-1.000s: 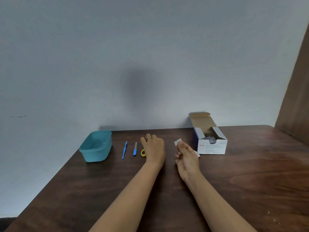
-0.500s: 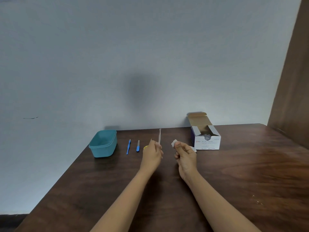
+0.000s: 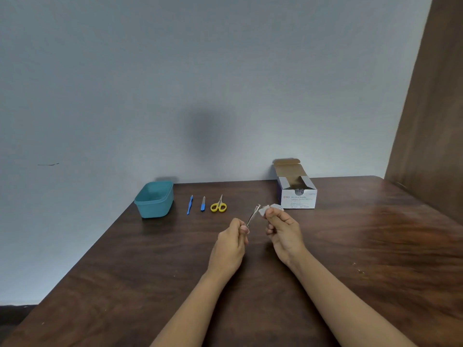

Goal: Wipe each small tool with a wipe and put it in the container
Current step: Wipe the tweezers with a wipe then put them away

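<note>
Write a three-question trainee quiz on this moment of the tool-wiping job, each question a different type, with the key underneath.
1. True or false: the teal container already has a tool inside.
2. Multiple choice: what does the left hand hold? A) the yellow scissors B) a thin metal tool C) the box of alcohol swabs
3. Fill in: besides the scissors, the number of blue-handled tools lying between the container and the scissors is ___.

Key
1. False: its visible interior looks empty.
2. B. The right hand holds a white wipe at the tool's tip.
3. Two; the second is shorter.
</note>
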Available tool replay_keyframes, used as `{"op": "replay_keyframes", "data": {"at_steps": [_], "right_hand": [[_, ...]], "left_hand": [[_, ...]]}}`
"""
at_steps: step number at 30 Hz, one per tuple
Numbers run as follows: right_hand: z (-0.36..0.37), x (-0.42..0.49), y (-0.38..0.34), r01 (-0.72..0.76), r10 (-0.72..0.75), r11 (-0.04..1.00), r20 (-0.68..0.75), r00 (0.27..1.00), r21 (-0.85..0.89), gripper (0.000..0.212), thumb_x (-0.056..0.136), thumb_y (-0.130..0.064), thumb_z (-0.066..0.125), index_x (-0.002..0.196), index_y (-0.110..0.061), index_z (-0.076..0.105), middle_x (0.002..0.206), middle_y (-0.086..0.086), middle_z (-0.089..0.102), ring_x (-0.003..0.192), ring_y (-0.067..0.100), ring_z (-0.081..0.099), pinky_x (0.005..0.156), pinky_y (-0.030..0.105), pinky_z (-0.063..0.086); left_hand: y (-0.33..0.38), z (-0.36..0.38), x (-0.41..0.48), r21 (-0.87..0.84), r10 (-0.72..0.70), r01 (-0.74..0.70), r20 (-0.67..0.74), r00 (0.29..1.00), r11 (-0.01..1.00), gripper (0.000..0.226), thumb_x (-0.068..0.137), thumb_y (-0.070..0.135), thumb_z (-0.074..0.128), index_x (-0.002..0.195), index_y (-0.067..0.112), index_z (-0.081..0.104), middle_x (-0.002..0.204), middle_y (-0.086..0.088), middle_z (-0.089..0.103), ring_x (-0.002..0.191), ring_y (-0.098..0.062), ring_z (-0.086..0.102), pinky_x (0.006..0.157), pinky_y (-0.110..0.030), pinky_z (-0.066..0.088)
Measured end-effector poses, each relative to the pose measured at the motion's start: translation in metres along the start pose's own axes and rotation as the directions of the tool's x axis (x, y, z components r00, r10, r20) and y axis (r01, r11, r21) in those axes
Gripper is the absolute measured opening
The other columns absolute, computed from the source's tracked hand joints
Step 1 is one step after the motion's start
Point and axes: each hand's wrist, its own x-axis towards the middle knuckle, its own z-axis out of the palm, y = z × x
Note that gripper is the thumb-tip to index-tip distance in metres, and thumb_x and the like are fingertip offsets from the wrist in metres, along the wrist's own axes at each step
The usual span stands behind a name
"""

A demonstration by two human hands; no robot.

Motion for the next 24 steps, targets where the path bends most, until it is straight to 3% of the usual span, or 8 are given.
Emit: {"op": "replay_keyframes", "data": {"at_steps": [9,24], "right_hand": [[-0.0018,-0.0004,-0.0031,-0.033,0.037,0.998,0.081,0.996,-0.050,0.009,0.086,-0.004,0.061,0.088,-0.009,0.068,0.080,0.001,0.070,0.052,0.005,0.043,0.048,0.015,0.039],[-0.0038,0.0033,-0.0041,-0.088,0.091,0.995,0.062,0.994,-0.051,0.014,0.090,0.000,0.056,0.096,-0.007,0.068,0.078,0.004,0.067,0.051,0.005,0.046,0.047,0.016,0.041]], "left_hand": [[0.0026,-0.0026,-0.0001,0.073,-0.001,0.000,0.021,1.000,0.997,0.024,0.102,0.036,0.032,0.093,0.021,0.049,0.071,0.009,0.058,0.068,-0.003,0.056,0.065,-0.028,0.046],[-0.0009,0.0003,0.0029,0.055,0.022,-0.025,0.053,0.998,0.998,0.022,0.102,0.033,0.036,0.090,0.019,0.049,0.070,0.009,0.057,0.061,-0.001,0.053,0.061,-0.020,0.045]]}}
